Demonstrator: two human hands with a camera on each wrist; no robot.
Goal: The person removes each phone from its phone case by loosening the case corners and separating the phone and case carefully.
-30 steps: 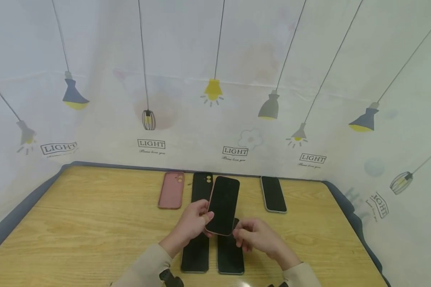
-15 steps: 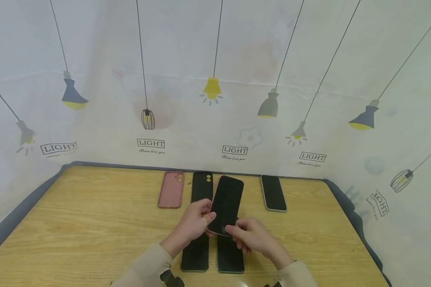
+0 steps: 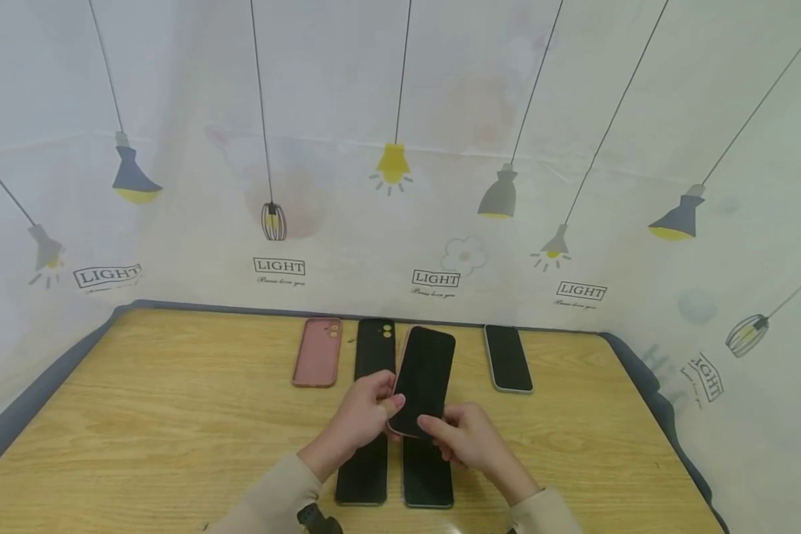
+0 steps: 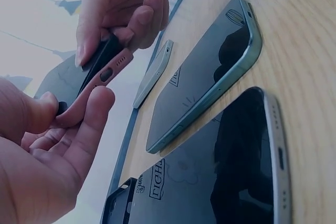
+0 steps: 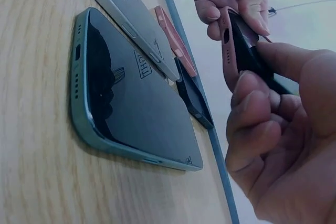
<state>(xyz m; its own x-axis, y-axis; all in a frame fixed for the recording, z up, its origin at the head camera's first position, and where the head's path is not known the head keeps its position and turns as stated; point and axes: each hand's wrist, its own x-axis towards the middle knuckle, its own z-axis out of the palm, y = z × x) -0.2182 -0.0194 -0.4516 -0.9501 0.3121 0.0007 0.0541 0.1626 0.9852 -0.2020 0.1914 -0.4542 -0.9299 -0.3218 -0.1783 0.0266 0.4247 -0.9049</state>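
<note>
While the dark phone (image 3: 426,374) is pinched near its lower end by left hand (image 3: 363,408) and right hand (image 3: 470,437), above the table (image 3: 173,415), its bottom edge seems not seated in the pink case (image 5: 228,61). The soft rim should be eased evenly, corner by corner (whether in or out, it cannot be told), and the screen should be pressed only gently

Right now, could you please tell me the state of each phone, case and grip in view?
Held phone: screen dark, apparently not fully seated at port end
Held pink case: partly round held phone
Left grip: holding both
Right grip: pinching their port end
Loose pink case: empty
Black case: looks empty
Green phone: face up, screen dark
Silver phone: face up, screen dark
Far phone: face up, screen dark
</note>
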